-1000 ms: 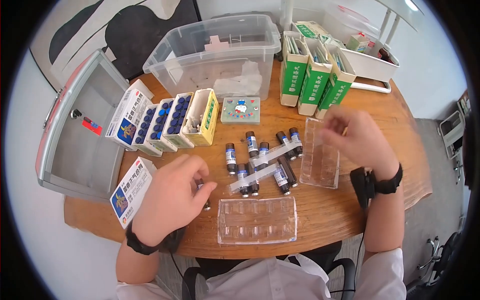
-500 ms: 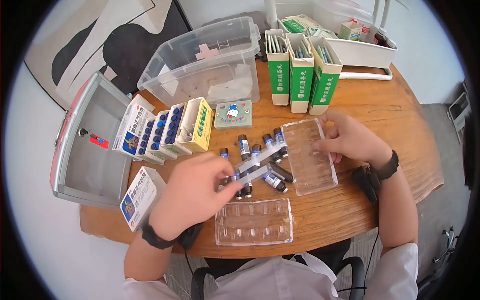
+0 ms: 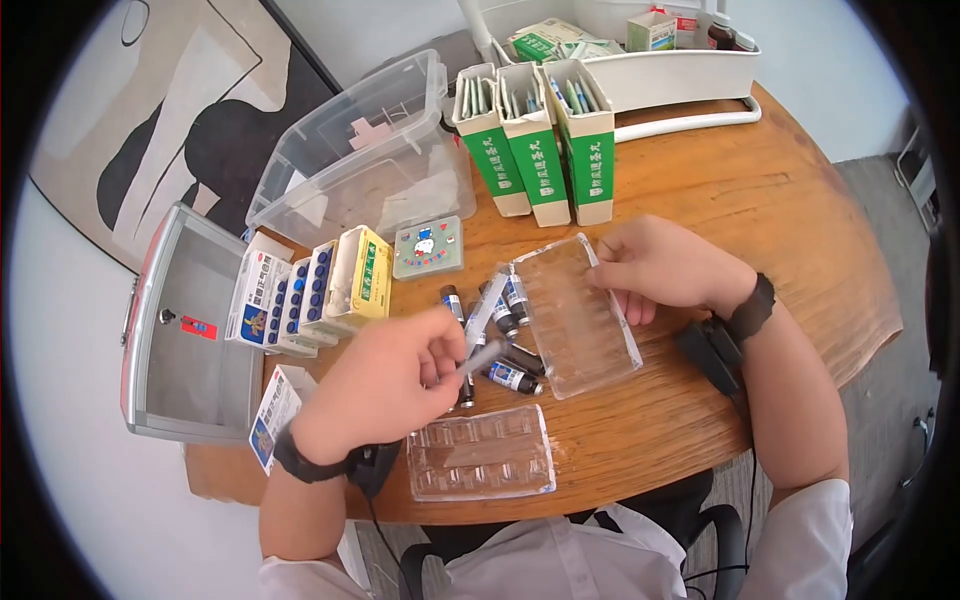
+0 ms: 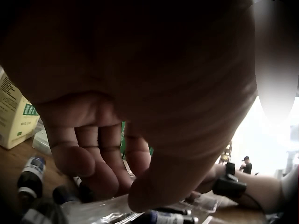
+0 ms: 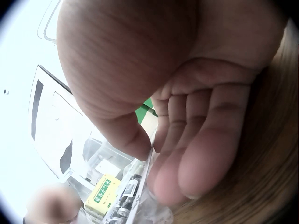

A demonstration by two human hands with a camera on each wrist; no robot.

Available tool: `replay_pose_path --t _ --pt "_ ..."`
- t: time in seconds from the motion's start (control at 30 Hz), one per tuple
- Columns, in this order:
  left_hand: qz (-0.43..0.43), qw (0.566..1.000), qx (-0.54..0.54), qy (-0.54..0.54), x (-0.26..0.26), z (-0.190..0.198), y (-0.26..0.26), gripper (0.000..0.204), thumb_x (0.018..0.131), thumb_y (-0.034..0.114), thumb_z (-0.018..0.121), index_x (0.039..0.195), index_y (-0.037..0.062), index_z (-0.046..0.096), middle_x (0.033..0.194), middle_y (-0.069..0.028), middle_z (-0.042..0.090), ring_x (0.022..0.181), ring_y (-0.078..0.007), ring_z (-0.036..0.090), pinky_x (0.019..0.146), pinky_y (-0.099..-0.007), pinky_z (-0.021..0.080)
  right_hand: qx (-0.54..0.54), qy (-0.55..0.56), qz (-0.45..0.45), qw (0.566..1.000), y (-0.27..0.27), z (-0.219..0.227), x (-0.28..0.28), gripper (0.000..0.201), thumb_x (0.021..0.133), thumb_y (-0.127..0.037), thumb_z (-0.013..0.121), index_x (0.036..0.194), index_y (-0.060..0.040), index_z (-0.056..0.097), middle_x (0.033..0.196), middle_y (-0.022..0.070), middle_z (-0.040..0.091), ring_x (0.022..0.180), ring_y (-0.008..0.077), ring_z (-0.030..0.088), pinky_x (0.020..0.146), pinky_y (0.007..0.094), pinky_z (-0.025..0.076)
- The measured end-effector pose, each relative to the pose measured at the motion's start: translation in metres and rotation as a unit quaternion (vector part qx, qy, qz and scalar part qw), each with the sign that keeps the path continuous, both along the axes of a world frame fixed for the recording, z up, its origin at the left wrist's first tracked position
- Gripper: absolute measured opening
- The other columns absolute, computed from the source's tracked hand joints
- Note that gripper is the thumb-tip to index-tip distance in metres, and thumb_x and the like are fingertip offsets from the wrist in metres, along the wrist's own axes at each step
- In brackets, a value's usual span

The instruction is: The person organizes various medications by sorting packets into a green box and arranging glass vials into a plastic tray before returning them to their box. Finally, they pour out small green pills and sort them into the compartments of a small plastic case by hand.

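At a wooden table, a person's left hand pinches a clear strip between thumb and fingers above a cluster of small dark bottles with blue-and-white labels, while the right hand grips the right edge of a clear plastic tray, thumb on one side and fingers on the other. Another clear strip lies across the bottles, just beside the tray's left edge. (Whether the gripped tray touches the tabletop is impossible to tell.) A second compartmented tray lies flat nearer the person. Beyond the left hand, blue-capped bottles stand packed in open cartons beside a yellow box; a cartoon-decorated case sits near a clear storage bin, and three green-and-white boxes stand upright, filled with packets.
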State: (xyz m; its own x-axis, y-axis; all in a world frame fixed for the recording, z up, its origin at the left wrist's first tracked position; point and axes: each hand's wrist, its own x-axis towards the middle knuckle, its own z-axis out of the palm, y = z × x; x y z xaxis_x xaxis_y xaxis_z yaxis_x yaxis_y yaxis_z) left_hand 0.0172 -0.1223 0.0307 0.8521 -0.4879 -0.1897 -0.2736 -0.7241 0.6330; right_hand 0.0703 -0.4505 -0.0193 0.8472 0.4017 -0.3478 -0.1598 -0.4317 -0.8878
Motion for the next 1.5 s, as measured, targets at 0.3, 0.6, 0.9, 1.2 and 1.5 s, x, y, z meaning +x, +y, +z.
replay_pose_path --t 0.3,0.6,0.9,1.2,1.5 --pt "0.054 0.98 -0.149 0.118 0.029 -0.015 -0.067 0.018 0.101 0.003 0.077 0.102 0.0048 0.059 0.081 0.0027 0.065 0.069 -0.0032 0.062 0.06 -0.0216 0.048 0.014 0.044 -0.019 0.999 0.003 0.0 -0.001 0.03 0.107 -0.021 0.065 0.09 0.0024 0.069 0.076 0.0124 0.076 0.063 0.0196 0.076 0.06 0.0316 0.064" --pt "0.048 0.991 0.045 -0.113 0.042 -0.018 -0.037 0.025 0.088 0.011 0.09 0.096 0.002 0.068 0.083 -0.0038 0.071 0.072 -0.0096 0.065 0.065 -0.029 0.053 0.006 0.038 -0.018 0.999 0.004 0.0 -0.002 0.031 0.109 -0.022 0.064 0.091 0.0027 0.067 0.075 0.0122 0.076 0.062 0.0198 0.076 0.059 0.0312 0.063" --pt "0.056 0.983 -0.157 0.076 0.024 0.01 -0.009 0.028 0.091 0.001 0.089 0.097 0.0047 0.062 0.089 0.0001 0.069 0.076 -0.0049 0.064 0.068 -0.0224 0.052 0.013 0.036 -0.007 0.999 0.002 -0.004 0.0 0.032 0.109 -0.023 0.065 0.09 0.0023 0.067 0.074 0.0116 0.076 0.059 0.0187 0.074 0.056 0.0301 0.062" --pt "0.15 0.988 0.013 -0.021 -0.034 0.007 0.036 0.017 0.091 0.003 0.086 0.096 0.0022 0.071 0.078 0.0018 0.07 0.067 -0.0038 0.061 0.061 -0.0234 0.049 0.018 0.038 -0.01 0.999 0.002 -0.002 0.001 0.035 0.109 -0.024 0.064 0.088 0.0033 0.069 0.076 0.0133 0.076 0.064 0.0188 0.076 0.058 0.0311 0.064" --pt "0.16 0.986 -0.011 0.039 -0.025 -0.014 0.051 0.03 0.087 0.012 0.09 0.103 0.0028 0.066 0.086 -0.004 0.074 0.076 -0.0115 0.071 0.07 -0.0282 0.057 0.029 0.041 -0.016 0.999 0.002 -0.002 0.0 0.036 0.11 -0.025 0.063 0.088 0.0027 0.068 0.077 0.0131 0.076 0.063 0.0191 0.076 0.059 0.0311 0.064"
